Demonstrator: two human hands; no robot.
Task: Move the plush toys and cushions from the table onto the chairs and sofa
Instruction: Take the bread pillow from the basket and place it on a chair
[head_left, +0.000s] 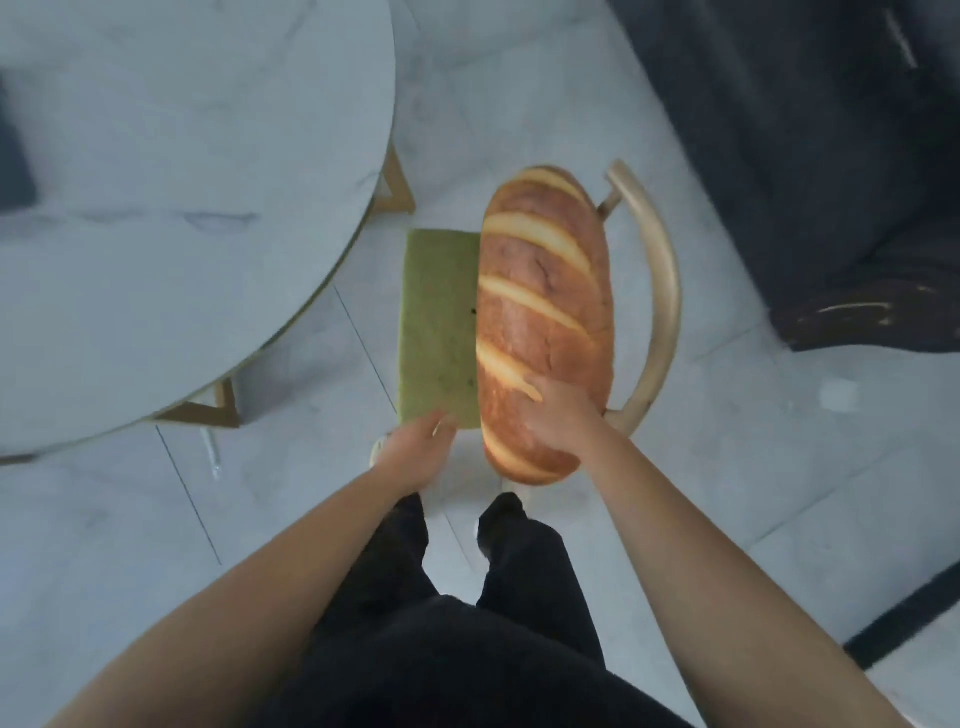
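Right grip (561, 415) holds the near end of the bread-loaf cushion (540, 291). The cushion lies lengthwise on the chair (666, 291), across its green seat pad (439, 322). Left grip (421, 452) is loose, holding nothing, at the pad's near edge.

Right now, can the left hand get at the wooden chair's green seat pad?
Probably yes: the left hand is by the near corner of the green seat pad, nothing between; the brown bread-loaf cushion covers only its other side.
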